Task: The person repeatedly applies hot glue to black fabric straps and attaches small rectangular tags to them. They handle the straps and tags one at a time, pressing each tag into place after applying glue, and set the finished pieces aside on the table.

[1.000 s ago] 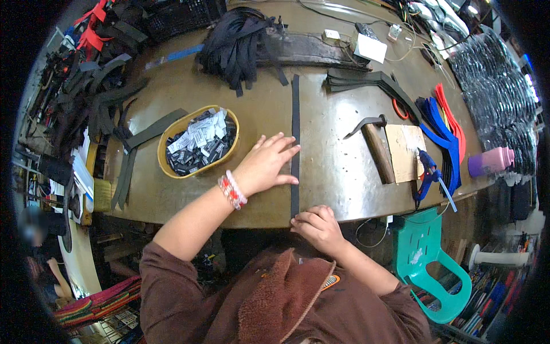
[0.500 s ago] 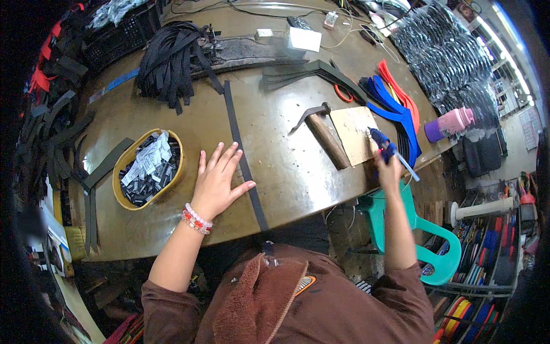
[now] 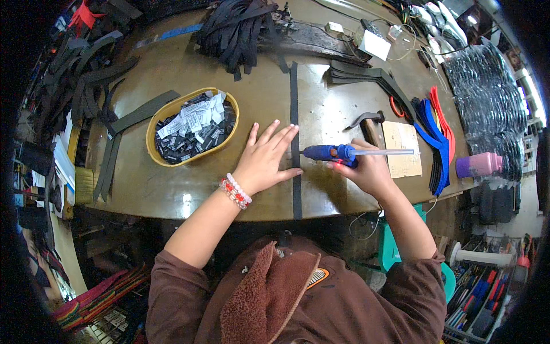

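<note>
A black strap (image 3: pixel 296 195) lies straight across the table, running away from me. My left hand (image 3: pixel 264 157) rests flat beside it with fingers spread, the fingertips and thumb reaching the strap's left edge. In my right hand (image 3: pixel 369 172) is a blue hot glue gun (image 3: pixel 331 152), a pale glue stick (image 3: pixel 389 152) poking out of its back. The gun's nozzle points left and sits at the strap's right edge; whether it touches cannot be told. Left of my left hand stands a yellow oval basket (image 3: pixel 234 123) filled with small black and white labels (image 3: pixel 195 126).
A hammer (image 3: pixel 368 123) lies by a cardboard piece (image 3: pixel 402 150) on the right. Beyond are blue straps (image 3: pixel 436 143), red straps (image 3: pixel 440 117), a pink-purple bottle (image 3: pixel 480 165) and plastic-wrapped stacks (image 3: pixel 484 103). Black straps (image 3: pixel 238 34) pile at the back. A green stool (image 3: pixel 389 243) stands below the table edge.
My right hand has lifted the glue gun off the cardboard and brought it left to the strap. My left hand stays flat beside the strap. The view has shifted to the right.
</note>
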`<action>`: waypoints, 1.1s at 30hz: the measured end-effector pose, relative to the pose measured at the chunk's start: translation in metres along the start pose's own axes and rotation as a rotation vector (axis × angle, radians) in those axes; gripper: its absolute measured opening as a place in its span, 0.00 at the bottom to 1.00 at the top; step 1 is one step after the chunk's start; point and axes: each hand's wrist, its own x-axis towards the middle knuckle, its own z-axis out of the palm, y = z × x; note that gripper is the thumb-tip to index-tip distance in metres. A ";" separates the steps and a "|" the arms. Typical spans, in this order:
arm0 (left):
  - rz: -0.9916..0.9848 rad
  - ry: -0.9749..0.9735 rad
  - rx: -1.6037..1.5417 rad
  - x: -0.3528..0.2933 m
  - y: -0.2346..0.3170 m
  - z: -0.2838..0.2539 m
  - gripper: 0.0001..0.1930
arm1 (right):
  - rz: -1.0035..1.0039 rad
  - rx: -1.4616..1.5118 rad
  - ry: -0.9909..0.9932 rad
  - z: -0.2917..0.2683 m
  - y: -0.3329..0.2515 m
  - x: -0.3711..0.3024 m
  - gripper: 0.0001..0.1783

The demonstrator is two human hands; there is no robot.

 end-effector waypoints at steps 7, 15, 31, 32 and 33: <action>-0.031 -0.015 -0.056 0.001 0.000 -0.003 0.53 | 0.166 -0.149 -0.220 -0.007 -0.013 0.030 0.25; -0.071 -0.062 -0.027 0.004 0.002 -0.006 0.55 | 0.044 -0.272 -0.165 -0.022 0.004 0.002 0.19; -0.054 -0.094 -0.047 0.004 0.005 -0.014 0.52 | 0.306 -0.123 0.984 -0.015 0.107 -0.048 0.04; -0.053 -0.098 -0.030 0.004 0.006 -0.015 0.51 | 0.201 -0.084 0.946 -0.029 0.120 -0.007 0.04; -0.054 -0.101 -0.030 0.004 0.006 -0.016 0.51 | 0.166 -0.060 0.859 -0.039 0.137 0.034 0.05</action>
